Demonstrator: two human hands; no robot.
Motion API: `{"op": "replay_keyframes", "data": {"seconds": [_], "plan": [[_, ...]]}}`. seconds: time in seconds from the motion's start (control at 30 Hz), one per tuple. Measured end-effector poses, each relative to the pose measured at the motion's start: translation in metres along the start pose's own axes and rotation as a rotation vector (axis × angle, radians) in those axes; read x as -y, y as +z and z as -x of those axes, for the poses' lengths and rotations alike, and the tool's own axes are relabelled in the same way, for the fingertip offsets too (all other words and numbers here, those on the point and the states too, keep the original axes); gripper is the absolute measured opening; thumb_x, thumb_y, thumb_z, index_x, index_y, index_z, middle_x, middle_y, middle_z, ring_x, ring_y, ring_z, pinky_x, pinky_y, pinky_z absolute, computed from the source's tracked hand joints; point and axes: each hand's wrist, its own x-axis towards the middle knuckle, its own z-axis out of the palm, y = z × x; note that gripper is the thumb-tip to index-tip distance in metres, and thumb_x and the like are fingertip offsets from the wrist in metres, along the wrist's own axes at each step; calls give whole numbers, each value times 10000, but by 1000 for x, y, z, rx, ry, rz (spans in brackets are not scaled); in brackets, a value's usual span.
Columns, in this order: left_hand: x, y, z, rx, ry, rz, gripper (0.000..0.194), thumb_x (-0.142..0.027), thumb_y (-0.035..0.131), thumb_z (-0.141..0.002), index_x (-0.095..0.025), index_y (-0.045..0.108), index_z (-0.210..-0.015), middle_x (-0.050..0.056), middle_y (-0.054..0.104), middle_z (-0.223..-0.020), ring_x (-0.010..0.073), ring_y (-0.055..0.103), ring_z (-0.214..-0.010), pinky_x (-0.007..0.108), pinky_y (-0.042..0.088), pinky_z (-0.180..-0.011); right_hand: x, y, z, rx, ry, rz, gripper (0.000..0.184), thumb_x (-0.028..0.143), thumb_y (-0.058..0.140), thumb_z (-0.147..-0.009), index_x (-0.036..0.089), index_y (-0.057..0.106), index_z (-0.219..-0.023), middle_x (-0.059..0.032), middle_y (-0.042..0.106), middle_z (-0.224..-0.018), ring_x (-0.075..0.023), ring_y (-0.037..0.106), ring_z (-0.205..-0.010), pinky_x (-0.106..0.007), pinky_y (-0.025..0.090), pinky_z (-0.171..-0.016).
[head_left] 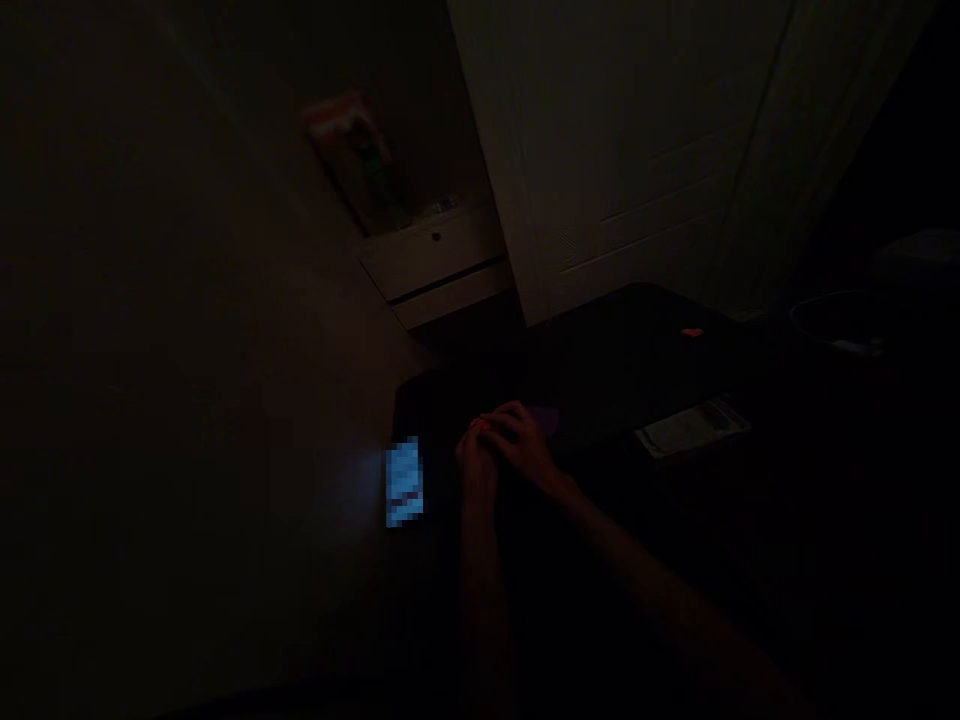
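In very dim light my left hand (474, 452) and my right hand (520, 436) meet over a dark table (592, 350). Their fingers close together round a small glowing red-orange piece (481, 425), mostly covered and too dark to name. Just past my right hand lies a flat purple shape (544, 420), partly hidden by it. A lit phone-like screen (405, 482), blurred into blue blocks, is to the left of my left hand.
A small orange-red scrap (691, 332) lies on the table's far right. A booklet-like item (694, 428) shows below the table edge. Behind stand a pale drawer unit (442, 260) and a tall light panel (622, 150). A pale cable (806, 310) curves at right.
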Motion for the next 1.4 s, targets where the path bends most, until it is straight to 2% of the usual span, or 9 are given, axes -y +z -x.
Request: {"op": "replay_keyframes", "data": {"seconds": [0.2,0.4,0.67,0.87,1.0,1.17,1.4], "plan": [[0,0,2,21,-35,-42,190,-279,789,-702,-139,700,-795,49,693,-873,155,649,-877,289,474,-872,0,-2,1,-32,15,21,188,303,690,-930,270,772,-1096,-58,626,-1031,-205,626,-978,-380,519,-908],[2,-3,1,30,-35,-39,191,-258,807,-684,-138,689,-776,39,685,-849,144,643,-853,282,473,-860,0,-4,2,-37,-13,43,167,302,662,-948,262,791,-1046,-64,643,-999,-217,625,-965,-389,514,-890],[1,-3,-2,5,-32,5,177,-285,786,-708,-152,704,-793,31,689,-860,140,652,-874,269,478,-877,3,-1,0,-49,-7,27,222,307,687,-931,278,762,-1138,-59,668,-1046,-206,639,-992,-372,518,-905],[1,-4,-2,59,-44,-8,194,-312,782,-731,-157,718,-829,46,705,-903,150,657,-905,279,480,-887,6,-2,0,-57,10,24,163,289,670,-940,260,779,-1059,-61,675,-1022,-204,648,-980,-381,522,-916],[2,-4,-1,22,-7,-60,198,-307,798,-706,-156,713,-801,32,698,-858,162,661,-909,292,475,-886,3,-1,0,-40,-7,1,233,291,674,-931,278,748,-1152,-60,656,-1071,-200,639,-1017,-369,525,-926],[0,-1,2,77,-13,-49,238,-332,809,-711,-153,720,-840,50,709,-930,169,660,-951,302,469,-922,1,-1,0,-43,-8,4,224,290,664,-941,288,754,-1146,-59,662,-1069,-205,638,-1023,-376,522,-934],[0,1,4,68,-25,-36,246,-324,827,-699,-144,706,-816,43,695,-874,144,649,-862,271,479,-833,-1,-1,1,-95,-8,24,192,261,665,-940,305,788,-1080,-55,678,-1022,-209,648,-971,-388,531,-900]]}}
